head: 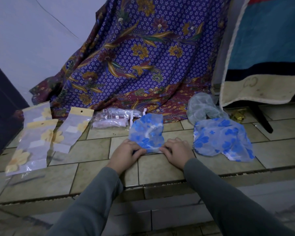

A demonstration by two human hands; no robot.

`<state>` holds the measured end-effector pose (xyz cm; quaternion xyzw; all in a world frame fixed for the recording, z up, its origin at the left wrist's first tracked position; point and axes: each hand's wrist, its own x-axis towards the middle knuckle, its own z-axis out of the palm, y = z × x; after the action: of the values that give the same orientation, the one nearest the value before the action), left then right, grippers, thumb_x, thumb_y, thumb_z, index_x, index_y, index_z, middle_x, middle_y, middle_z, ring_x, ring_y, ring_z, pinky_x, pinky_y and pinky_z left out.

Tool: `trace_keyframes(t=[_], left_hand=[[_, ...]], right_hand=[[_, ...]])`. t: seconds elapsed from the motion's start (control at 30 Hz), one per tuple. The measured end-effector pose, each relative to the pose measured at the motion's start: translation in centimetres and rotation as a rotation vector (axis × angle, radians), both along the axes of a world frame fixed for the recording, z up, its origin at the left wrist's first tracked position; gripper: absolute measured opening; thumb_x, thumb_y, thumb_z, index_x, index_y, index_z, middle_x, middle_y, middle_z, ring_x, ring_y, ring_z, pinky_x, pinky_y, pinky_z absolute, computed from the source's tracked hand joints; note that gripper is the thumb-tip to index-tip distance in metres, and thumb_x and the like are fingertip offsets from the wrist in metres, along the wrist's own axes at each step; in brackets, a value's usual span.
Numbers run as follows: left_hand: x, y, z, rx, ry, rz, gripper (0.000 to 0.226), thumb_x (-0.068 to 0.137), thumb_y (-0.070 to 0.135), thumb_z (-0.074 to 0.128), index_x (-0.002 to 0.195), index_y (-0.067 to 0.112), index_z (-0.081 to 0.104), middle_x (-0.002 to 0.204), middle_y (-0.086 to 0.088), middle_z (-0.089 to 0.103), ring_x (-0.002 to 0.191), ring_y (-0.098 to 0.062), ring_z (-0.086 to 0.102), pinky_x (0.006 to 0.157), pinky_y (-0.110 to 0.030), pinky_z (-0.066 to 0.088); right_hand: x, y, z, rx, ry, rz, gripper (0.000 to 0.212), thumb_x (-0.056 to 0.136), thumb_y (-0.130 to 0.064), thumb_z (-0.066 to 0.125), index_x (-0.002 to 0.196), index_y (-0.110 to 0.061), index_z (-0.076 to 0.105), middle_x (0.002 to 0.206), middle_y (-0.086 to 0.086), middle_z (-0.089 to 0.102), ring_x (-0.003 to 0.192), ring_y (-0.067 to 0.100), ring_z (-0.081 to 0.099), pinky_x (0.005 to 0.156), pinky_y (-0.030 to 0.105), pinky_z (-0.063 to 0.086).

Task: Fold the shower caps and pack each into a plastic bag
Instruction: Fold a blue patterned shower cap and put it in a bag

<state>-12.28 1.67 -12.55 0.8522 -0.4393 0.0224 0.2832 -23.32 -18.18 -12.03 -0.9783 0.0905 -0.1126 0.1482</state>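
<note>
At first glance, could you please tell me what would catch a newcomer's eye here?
Both hands, left hand and right hand, pinch the near edge of a blue-flowered shower cap on the tiled floor. Behind hangs a purple floral cloth; yellow-flowered plastic bags lie left.

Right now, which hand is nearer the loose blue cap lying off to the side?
Right. The right hand is beside the loose blue cap; the left hand is farther away.
</note>
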Motion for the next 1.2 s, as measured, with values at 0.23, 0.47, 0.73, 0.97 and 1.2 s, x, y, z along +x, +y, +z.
trace_keyframes(t=[0.23, 0.47, 0.73, 0.97, 1.2], left_hand=[[0.7, -1.5, 1.3, 0.137, 0.185, 0.145, 0.027, 0.087, 0.034, 0.063, 0.071, 0.013, 0.063, 0.067, -0.002, 0.062, 0.065, -0.016, 0.055, 0.063, -0.029, 0.039], [0.6, -1.4, 0.7, 0.101, 0.065, 0.104, 0.010, 0.087, 0.031, 0.063, 0.091, 0.023, 0.058, 0.076, 0.004, 0.059, 0.073, -0.019, 0.055, 0.063, -0.028, 0.038], [0.9, -0.2, -0.8, 0.045, -0.243, -0.008, 0.032, 0.089, 0.041, 0.045, 0.094, 0.025, 0.073, 0.094, 0.004, 0.060, 0.081, -0.022, 0.054, 0.066, -0.033, 0.051], [0.6, -0.6, -0.3, 0.051, -0.185, -0.107, 0.037, 0.085, 0.027, 0.039, 0.097, 0.017, 0.073, 0.095, 0.002, 0.064, 0.085, -0.023, 0.057, 0.075, -0.031, 0.051], [0.9, 0.1, 0.1, 0.017, 0.096, -0.085, 0.050, 0.076, 0.052, 0.059, 0.109, 0.017, 0.071, 0.098, 0.006, 0.055, 0.094, -0.005, 0.054, 0.089, -0.012, 0.038]], right_hand=[[1.7, 0.0, 1.0, 0.061, 0.159, -0.071, 0.024, 0.095, -0.040, 0.041, 0.100, -0.031, 0.062, 0.089, -0.007, 0.062, 0.105, 0.018, 0.050, 0.084, 0.034, 0.027], [2.2, 1.0, 1.3, 0.024, 0.156, -0.166, 0.022, 0.091, -0.038, 0.040, 0.086, -0.028, 0.059, 0.092, 0.002, 0.064, 0.101, 0.022, 0.051, 0.085, 0.036, 0.028], [1.5, 2.0, -0.1, 0.041, -0.122, -0.196, 0.021, 0.085, -0.033, 0.059, 0.106, -0.031, 0.061, 0.106, -0.007, 0.054, 0.103, 0.019, 0.047, 0.078, 0.033, 0.030], [0.4, 1.2, -1.1, -0.083, -0.192, -0.149, 0.009, 0.086, -0.032, 0.062, 0.085, -0.031, 0.071, 0.090, -0.012, 0.067, 0.081, 0.021, 0.054, 0.066, 0.031, 0.011], [-0.2, 0.8, 0.3, -0.069, 0.023, -0.093, 0.037, 0.084, -0.058, 0.056, 0.115, -0.040, 0.065, 0.115, -0.019, 0.056, 0.107, 0.014, 0.039, 0.076, 0.031, 0.016]])
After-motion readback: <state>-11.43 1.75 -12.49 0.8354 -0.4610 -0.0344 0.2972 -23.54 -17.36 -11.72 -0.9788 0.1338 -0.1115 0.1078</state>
